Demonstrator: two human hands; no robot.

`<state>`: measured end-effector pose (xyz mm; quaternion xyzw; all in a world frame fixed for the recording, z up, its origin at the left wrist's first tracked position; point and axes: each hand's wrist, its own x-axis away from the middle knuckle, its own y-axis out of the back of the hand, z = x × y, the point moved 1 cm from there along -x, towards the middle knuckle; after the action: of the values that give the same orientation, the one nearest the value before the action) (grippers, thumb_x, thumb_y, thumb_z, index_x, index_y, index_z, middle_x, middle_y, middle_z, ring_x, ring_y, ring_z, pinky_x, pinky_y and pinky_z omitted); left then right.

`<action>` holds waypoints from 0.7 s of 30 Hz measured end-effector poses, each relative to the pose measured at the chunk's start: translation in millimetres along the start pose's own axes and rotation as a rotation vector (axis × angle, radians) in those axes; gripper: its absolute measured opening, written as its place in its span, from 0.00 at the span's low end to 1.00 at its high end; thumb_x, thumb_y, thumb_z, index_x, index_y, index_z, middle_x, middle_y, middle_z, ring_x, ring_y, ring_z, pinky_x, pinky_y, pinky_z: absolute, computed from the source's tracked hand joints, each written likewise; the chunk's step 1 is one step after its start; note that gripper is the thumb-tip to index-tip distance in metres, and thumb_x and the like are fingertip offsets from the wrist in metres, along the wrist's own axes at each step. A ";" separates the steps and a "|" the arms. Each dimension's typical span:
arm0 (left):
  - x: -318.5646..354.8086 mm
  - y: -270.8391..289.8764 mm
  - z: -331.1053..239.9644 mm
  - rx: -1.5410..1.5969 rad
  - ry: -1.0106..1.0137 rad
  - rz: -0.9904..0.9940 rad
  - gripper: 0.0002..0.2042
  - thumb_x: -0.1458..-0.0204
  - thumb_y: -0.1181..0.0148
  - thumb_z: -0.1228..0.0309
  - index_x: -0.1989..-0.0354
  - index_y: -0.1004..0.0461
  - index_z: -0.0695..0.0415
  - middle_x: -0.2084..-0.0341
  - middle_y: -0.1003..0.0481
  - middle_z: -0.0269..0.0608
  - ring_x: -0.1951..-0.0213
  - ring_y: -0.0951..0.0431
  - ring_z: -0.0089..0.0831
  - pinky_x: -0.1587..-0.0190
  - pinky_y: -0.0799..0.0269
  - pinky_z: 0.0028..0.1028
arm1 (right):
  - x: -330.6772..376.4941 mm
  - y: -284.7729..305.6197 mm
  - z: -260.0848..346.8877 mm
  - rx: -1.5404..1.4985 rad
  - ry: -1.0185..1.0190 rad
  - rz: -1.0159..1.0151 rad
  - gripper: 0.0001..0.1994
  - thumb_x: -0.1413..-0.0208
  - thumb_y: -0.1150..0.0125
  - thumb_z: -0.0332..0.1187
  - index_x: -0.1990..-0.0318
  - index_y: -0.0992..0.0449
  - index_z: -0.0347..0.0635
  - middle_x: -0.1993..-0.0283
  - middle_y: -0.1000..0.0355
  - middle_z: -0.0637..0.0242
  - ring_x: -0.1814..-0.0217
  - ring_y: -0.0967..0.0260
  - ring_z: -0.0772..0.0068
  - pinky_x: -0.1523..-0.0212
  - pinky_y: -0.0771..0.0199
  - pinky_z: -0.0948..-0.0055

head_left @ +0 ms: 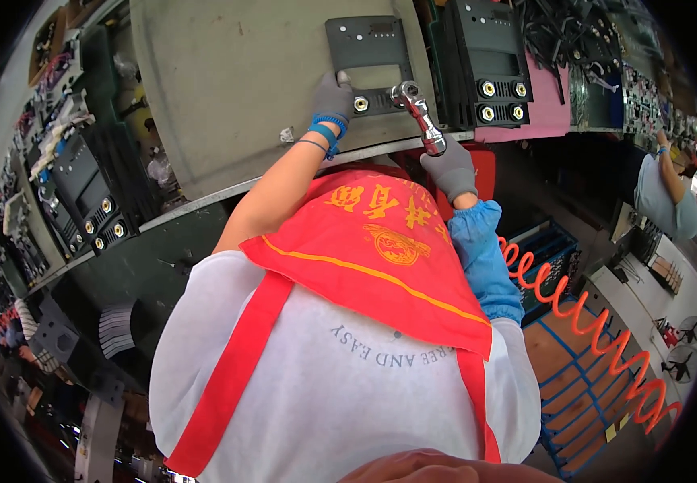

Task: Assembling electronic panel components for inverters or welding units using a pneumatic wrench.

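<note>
Red apron (348, 249) carries yellow characters, white shirt (324, 402) dark lettering. Right hand (451, 169) wraps a ratchet wrench (421, 119); left hand (334, 101) sits at the dark panel's (369, 50) left edge, can't tell its grip. Panel's on the bench (236, 80): left connector (360, 104) looks fitted; right position, under wrench head, probably still needs tightening. Stacked panels (485, 60) alongside.
</note>
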<state>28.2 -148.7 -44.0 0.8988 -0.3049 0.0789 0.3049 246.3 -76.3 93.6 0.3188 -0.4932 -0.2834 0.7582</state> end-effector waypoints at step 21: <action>1.7 -16.3 -2.6 0.130 0.009 0.080 0.16 0.41 0.53 0.60 0.64 0.25 0.62 0.70 0.23 0.51 0.68 0.22 0.41 0.62 0.29 0.35 | -17.6 -33.3 12.9 0.210 -0.016 0.131 0.17 0.56 0.39 0.43 0.59 0.29 0.47 0.62 0.25 0.53 0.58 0.28 0.49 0.59 0.28 0.55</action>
<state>39.4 -137.7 -49.5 0.9034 -0.3335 0.1147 0.2438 224.3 -87.0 62.2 0.3613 -0.5460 -0.1825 0.7335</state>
